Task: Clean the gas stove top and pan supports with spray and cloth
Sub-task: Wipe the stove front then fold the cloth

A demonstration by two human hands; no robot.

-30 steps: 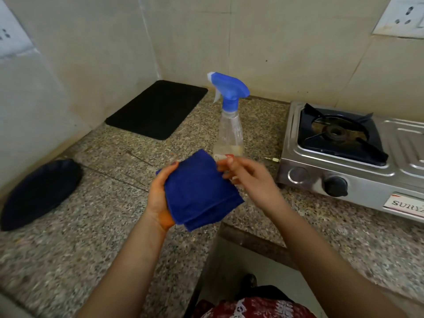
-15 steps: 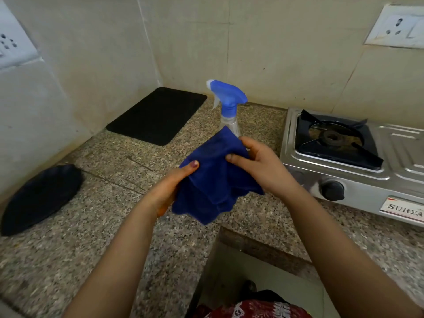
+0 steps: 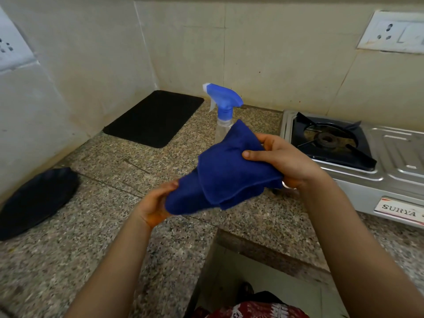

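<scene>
Both forearms reach up from the bottom of the frame and meet at centre, above the counter point(image 3: 103, 203). The right hand point(image 3: 282, 161) grips the upper right of the folded blue cloth point(image 3: 229, 175), thumb on top and fingers curled round its far edge. The left hand point(image 3: 156, 203), palm up, holds the cloth's lower left corner; its fingers are hidden beneath, so this seems a pinch under the thumb. The cloth hangs in the air between them, in front of the bottle point(image 3: 226, 102), which stands upright at centre. The stove point(image 3: 390, 157) and its pan support point(image 3: 330, 141) sit at right.

Half a second ago the left fingers lay over the cloth's top edge; the hand is now lower, at the corner. The right hand has shifted rightward, toward the stove, and the cloth is drawn out longer.
</scene>
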